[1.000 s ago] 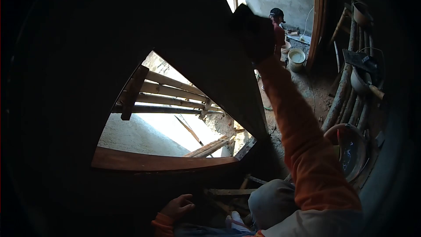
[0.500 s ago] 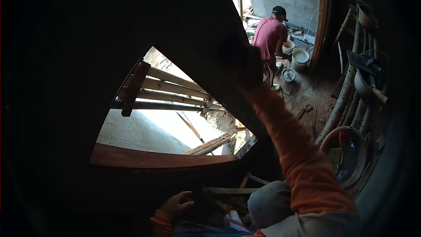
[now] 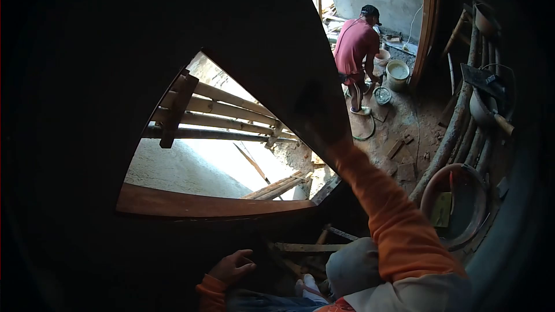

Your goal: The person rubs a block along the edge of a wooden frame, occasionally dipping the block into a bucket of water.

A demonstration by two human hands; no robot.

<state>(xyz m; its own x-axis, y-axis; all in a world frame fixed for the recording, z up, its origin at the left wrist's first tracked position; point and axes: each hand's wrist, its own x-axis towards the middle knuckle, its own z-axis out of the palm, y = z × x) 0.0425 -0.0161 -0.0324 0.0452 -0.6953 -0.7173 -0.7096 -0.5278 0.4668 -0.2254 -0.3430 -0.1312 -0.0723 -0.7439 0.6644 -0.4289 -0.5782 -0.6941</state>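
Observation:
My left hand (image 3: 232, 267) is low in the view, below the wooden window sill (image 3: 214, 205), with its fingers loosely bent and apart and nothing in them. My right hand (image 3: 325, 130) reaches up in deep shadow against the dark wall between the window and the doorway, at the end of an orange sleeve (image 3: 393, 208). Its fingers, and anything they hold, are lost in the dark. My knee (image 3: 354, 266) shows beneath the right arm.
Beyond the doorway a co-worker in a pink shirt (image 3: 355, 43) bends over buckets (image 3: 398, 75). Poles (image 3: 448, 141) lie along the right side, near a round basin (image 3: 426, 196). Bamboo poles (image 3: 231, 108) cross outside the window.
My right hand and arm have shifted slightly left and down along the dark wall. The co-worker has straightened the legs a little and stands higher. My left hand has hardly moved.

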